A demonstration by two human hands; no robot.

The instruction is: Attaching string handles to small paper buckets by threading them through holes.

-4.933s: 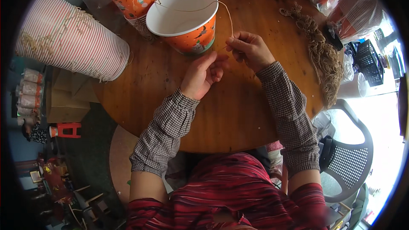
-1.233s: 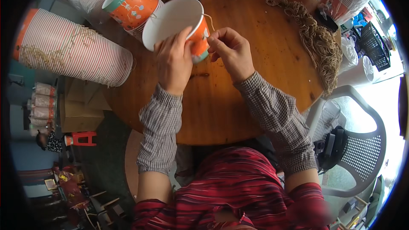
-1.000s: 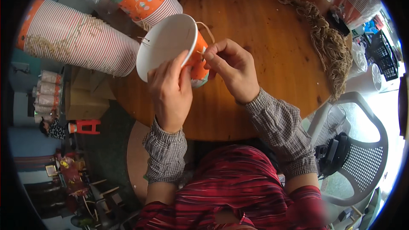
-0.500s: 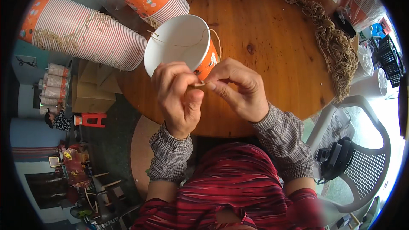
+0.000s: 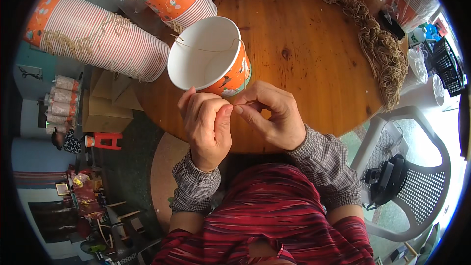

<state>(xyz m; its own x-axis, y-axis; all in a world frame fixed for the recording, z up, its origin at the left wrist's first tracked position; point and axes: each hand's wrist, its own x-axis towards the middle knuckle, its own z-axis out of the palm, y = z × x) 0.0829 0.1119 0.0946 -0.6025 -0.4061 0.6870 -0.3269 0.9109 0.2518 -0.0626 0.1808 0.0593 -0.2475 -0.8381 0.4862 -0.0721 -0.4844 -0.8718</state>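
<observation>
An orange paper bucket (image 5: pixel 239 68) with a white inside leans on the table, its mouth tilted toward me. Thin tan string (image 5: pixel 208 50) crosses its opening, from a knot at the left of the rim to the right side, and hangs down outside toward my fingers. Just below the bucket, my left hand (image 5: pixel 208 125) is closed, thumb pressed to the fingers. My right hand (image 5: pixel 272 113) pinches thumb to forefinger at the same spot, fingertips nearly touching the left hand's. Between them a short bit of the string shows; its end is hidden.
A long stack of striped paper buckets (image 5: pixel 108 39) lies at left, strings draped over it. A shorter stack (image 5: pixel 189 7) lies behind. A heap of tan strings (image 5: pixel 385 51) spreads along the right of the round wooden table (image 5: pixel 304 68). A grey plastic chair (image 5: pixel 422 191) stands at right.
My hands have moved slightly down, away from the bucket, uncovering more of its orange side. The string loop that stood out at the right rim now hangs closer to the bucket.
</observation>
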